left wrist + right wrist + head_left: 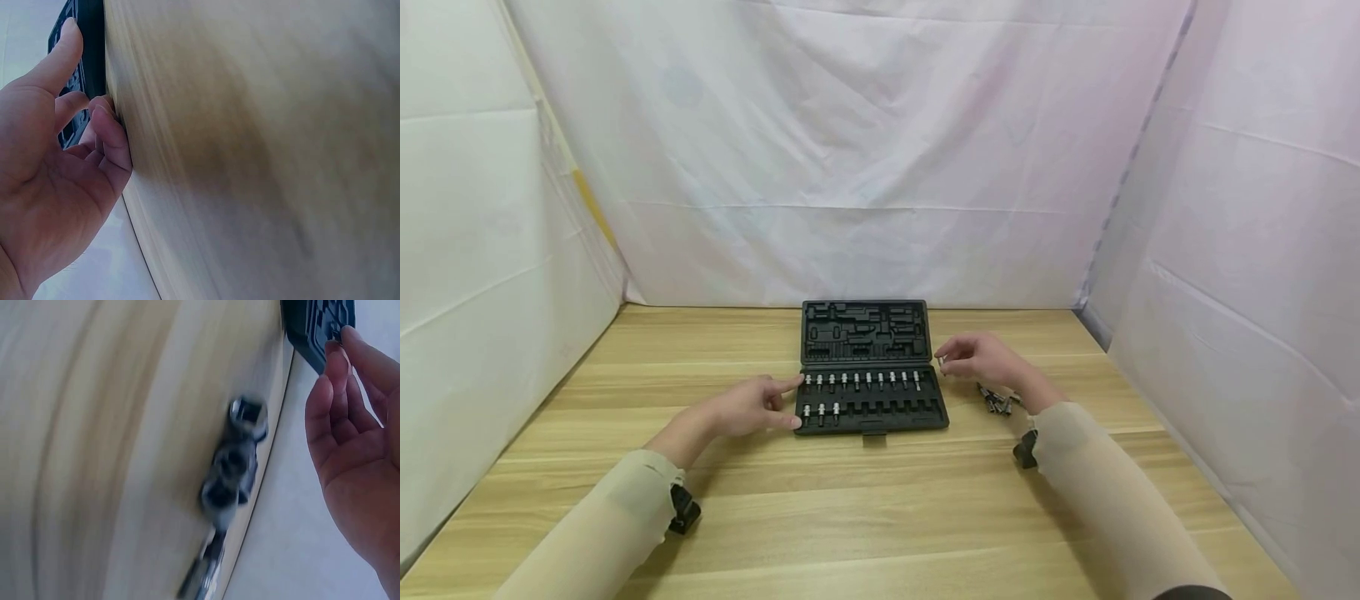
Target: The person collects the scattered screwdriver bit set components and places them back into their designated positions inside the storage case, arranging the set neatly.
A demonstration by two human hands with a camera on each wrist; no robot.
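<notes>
A black plastic socket case [880,425] lies unfolded on the wooden table, its molded lid [867,333] at the back. A row of silver bit sockets [857,381] fills the tray's upper slots, and three more [822,413] sit at the left of the lower row. At the case's left side is my left hand [747,406], index finger and thumb stretched out against the edge, the other fingers bent. Just right of the case, my right hand [982,358] pinches a small silver bit socket [941,362] between thumb and fingertips, mostly hidden by them.
Several loose bit sockets [997,402] lie in a small pile on the table, right of the case and beneath my right wrist. White cloth sheets [865,167] hang behind the table and along both sides. The case's latch [874,439] points toward me.
</notes>
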